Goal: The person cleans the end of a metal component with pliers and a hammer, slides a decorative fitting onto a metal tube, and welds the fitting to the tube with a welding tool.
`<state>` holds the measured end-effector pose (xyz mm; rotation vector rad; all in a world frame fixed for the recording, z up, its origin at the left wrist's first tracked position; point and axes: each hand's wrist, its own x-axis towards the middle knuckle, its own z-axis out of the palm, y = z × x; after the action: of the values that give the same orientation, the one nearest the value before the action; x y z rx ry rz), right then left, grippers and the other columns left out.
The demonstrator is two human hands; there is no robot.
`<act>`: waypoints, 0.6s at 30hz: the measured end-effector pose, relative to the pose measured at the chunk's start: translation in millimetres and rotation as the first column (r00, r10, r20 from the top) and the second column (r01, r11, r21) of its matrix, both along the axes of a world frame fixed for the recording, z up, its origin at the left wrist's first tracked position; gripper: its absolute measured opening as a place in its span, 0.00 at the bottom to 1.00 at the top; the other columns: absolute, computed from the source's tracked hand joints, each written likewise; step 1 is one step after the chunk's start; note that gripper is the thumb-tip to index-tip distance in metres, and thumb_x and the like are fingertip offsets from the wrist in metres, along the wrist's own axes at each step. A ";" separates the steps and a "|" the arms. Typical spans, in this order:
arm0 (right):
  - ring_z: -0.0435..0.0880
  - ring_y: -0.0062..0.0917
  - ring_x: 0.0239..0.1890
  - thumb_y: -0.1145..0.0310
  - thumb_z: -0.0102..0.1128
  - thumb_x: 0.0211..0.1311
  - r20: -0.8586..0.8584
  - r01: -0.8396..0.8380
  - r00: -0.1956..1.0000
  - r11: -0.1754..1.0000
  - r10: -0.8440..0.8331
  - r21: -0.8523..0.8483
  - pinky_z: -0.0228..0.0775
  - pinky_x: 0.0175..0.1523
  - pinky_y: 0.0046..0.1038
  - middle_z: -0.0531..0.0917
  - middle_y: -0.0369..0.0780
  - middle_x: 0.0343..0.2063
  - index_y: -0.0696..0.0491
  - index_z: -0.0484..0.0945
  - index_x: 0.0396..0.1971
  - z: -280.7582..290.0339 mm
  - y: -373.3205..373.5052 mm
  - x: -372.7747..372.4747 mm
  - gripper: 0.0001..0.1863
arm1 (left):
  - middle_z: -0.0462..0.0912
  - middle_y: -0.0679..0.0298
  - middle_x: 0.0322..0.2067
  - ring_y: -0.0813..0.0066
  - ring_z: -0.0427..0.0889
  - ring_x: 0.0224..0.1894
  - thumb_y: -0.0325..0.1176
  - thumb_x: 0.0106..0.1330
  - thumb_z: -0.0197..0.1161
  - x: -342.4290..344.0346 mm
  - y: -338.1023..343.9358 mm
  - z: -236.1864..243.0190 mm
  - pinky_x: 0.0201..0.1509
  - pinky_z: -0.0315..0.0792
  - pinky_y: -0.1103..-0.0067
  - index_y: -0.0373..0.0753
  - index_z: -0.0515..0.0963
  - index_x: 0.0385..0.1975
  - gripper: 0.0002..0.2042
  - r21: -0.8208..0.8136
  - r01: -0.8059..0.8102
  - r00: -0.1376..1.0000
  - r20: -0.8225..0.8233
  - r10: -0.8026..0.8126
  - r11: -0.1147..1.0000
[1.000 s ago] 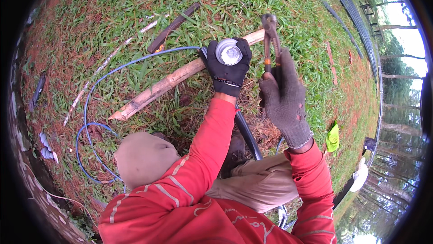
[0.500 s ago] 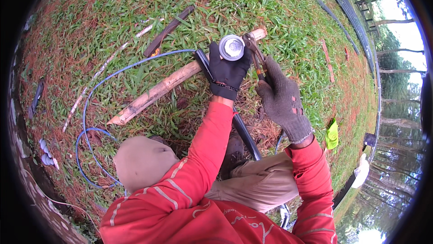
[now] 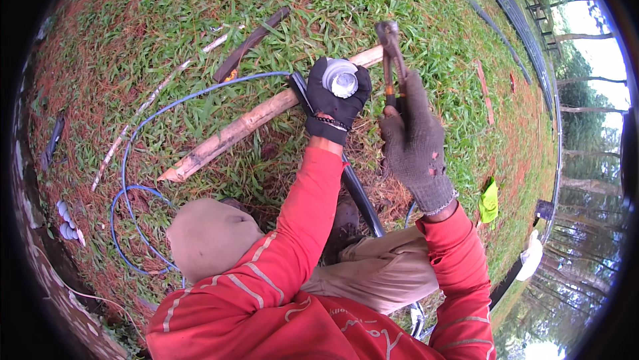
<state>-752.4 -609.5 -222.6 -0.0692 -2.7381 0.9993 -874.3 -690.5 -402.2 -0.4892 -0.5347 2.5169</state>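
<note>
My left hand (image 3: 335,104), in a black glove, is closed around a grey-white cylindrical fitting (image 3: 341,78). The fitting's round pale end faces up and tilts toward me. In a dark knit glove with holes, my right hand (image 3: 418,147) grips rusty-headed pliers (image 3: 391,60), their jaws pointing away from me, apart from the fitting. Orange and dark sections show on the pliers' handles. A black pipe (image 3: 361,193) runs from under my left wrist toward my legs. Beside that hand a short black tube (image 3: 301,92) meets a blue hose (image 3: 200,90). How the tube and pipe connect is hidden.
A pointed wooden stake (image 3: 229,139) lies on the grass behind my left hand. Farther left are a dark wooden strip (image 3: 249,47) and a thin pale stick (image 3: 130,130). A yellow-green item (image 3: 489,200) lies to the right. Long dark pipes (image 3: 516,10) run along the far right.
The pliers have lifted off the fitting and moved away from me and slightly right. The fitting has tilted toward me in my left hand.
</note>
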 end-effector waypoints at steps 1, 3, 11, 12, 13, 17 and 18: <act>0.88 0.62 0.43 0.77 0.60 0.71 -0.013 -0.049 0.999 0.997 0.050 0.059 0.81 0.47 0.49 0.86 0.63 0.40 0.61 0.68 0.73 -1.4 -1.9 -1.1 0.31 | 0.86 0.54 0.39 0.52 0.87 0.44 0.46 0.71 0.69 0.9 -0.4 3.2 0.49 0.87 0.58 0.38 0.80 0.43 0.16 -0.026 -0.038 0.999 -0.018 0.037 0.999; 0.93 0.44 0.54 0.75 0.63 0.72 0.282 -0.167 0.953 0.967 0.108 0.191 0.84 0.55 0.37 0.88 0.61 0.54 0.61 0.66 0.77 11.2 -1.0 -3.5 0.34 | 0.86 0.56 0.38 0.55 0.88 0.45 0.44 0.70 0.68 -5.6 3.9 5.4 0.50 0.88 0.60 0.39 0.80 0.43 0.14 -0.069 -0.060 0.998 0.019 0.061 0.996; 0.90 0.58 0.46 0.75 0.60 0.70 0.058 0.083 0.995 0.993 -0.078 -0.088 0.83 0.52 0.46 0.87 0.63 0.45 0.63 0.65 0.77 8.4 -5.5 1.0 0.35 | 0.86 0.55 0.40 0.52 0.87 0.47 0.46 0.72 0.67 -0.4 1.0 4.9 0.50 0.87 0.60 0.41 0.80 0.44 0.15 0.029 -0.058 0.998 0.013 0.058 0.998; 0.91 0.57 0.46 0.75 0.61 0.71 0.170 -0.059 0.984 0.998 0.056 0.012 0.83 0.52 0.45 0.87 0.62 0.46 0.64 0.65 0.77 12.9 -6.3 -1.3 0.35 | 0.86 0.55 0.41 0.51 0.87 0.48 0.46 0.72 0.67 -2.1 1.4 3.9 0.51 0.87 0.59 0.40 0.80 0.45 0.15 -0.046 -0.129 0.992 0.004 0.129 0.991; 0.91 0.56 0.45 0.74 0.62 0.72 0.292 -0.215 0.939 0.972 0.180 0.090 0.83 0.52 0.44 0.87 0.62 0.47 0.64 0.65 0.77 15.4 -7.8 -3.3 0.35 | 0.86 0.55 0.41 0.51 0.87 0.48 0.46 0.72 0.67 -2.8 1.0 -2.8 0.51 0.87 0.59 0.40 0.80 0.45 0.15 -0.048 -0.134 0.991 0.000 0.134 0.990; 0.90 0.58 0.49 0.77 0.60 0.67 0.189 -0.062 0.980 0.998 0.060 0.005 0.82 0.52 0.45 0.86 0.62 0.51 0.59 0.66 0.78 4.1 -1.5 4.3 0.37 | 0.85 0.51 0.43 0.52 0.86 0.47 0.47 0.72 0.67 3.9 0.9 -2.3 0.52 0.87 0.60 0.36 0.79 0.46 0.19 0.215 -0.112 0.993 -0.005 0.116 0.970; 0.89 0.59 0.49 0.78 0.60 0.66 0.143 -0.021 0.990 1.000 0.023 -0.017 0.81 0.52 0.46 0.86 0.63 0.51 0.58 0.66 0.78 2.6 -1.3 5.3 0.38 | 0.84 0.50 0.43 0.53 0.85 0.46 0.48 0.72 0.68 6.1 -0.3 4.7 0.51 0.87 0.60 0.34 0.78 0.46 0.21 0.256 -0.094 0.996 0.015 0.093 0.962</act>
<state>-747.2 -610.7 -219.9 -0.1180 -2.8659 1.0602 -868.2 -690.8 -397.5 -0.3775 -0.8898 2.4857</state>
